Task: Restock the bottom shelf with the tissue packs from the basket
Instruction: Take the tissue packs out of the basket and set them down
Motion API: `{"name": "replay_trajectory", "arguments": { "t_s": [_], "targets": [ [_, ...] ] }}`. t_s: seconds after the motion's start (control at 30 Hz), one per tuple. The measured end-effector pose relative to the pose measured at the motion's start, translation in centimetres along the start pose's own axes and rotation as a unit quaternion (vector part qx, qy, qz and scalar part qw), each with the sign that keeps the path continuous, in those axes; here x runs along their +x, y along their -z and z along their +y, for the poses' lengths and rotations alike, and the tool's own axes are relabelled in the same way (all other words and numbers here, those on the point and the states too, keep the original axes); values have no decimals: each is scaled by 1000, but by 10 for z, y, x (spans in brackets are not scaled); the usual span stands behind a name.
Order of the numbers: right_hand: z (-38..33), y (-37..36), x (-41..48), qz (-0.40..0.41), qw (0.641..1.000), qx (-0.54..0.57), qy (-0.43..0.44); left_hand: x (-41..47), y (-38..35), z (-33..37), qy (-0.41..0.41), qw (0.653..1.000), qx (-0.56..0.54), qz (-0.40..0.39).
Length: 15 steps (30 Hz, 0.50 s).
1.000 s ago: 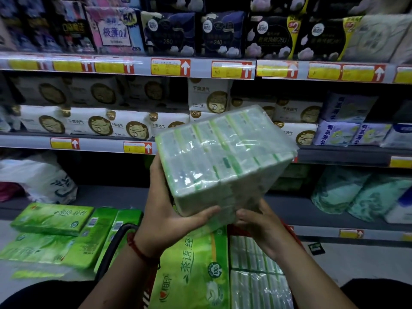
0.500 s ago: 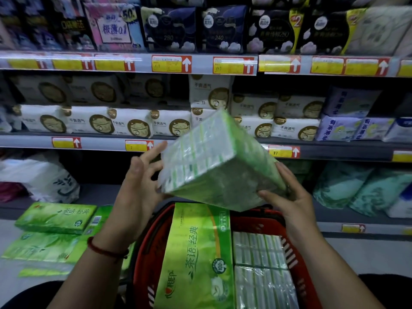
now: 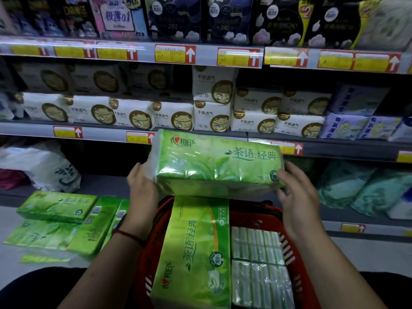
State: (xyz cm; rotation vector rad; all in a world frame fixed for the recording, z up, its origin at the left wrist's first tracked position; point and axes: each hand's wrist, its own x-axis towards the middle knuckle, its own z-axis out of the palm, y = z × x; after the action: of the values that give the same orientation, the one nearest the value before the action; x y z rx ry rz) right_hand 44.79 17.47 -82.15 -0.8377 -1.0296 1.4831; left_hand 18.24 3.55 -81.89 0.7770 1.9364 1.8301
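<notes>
Left hand [image 3: 142, 186] and right hand [image 3: 296, 192] clasp the green film-wrapped tissue pack [image 3: 214, 161] above the red plastic basket [image 3: 263, 212]; freshly turned label-up, it seems ready for shelving.

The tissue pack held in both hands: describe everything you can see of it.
The held tissue pack is a rectangular block in glossy, bright green plastic film, printed with a leaf picture, a red heart logo and green Chinese lettering. It looks sealed and full. It is held level and lengthwise, printed face towards the camera, above the red basket and in front of the bottom shelf. The left hand grips its left end, the right hand its right end.
</notes>
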Motion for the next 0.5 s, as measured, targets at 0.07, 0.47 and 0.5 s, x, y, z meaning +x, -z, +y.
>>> {"name": "replay_trajectory", "arguments": {
  "t_s": [0.07, 0.47, 0.5],
  "targets": [
    [-1, -2, -2, -7, 1000, -23, -2, 0, 5, -1, -8, 998, 53, -20],
    [3, 4, 2, -72, 978, -194, 32, -17, 4, 7, 76, 984, -98, -129],
    [5, 5, 2, -80, 976, -202, 23, -18, 6, 5, 48, 987, -57, -139]
  ]
}}
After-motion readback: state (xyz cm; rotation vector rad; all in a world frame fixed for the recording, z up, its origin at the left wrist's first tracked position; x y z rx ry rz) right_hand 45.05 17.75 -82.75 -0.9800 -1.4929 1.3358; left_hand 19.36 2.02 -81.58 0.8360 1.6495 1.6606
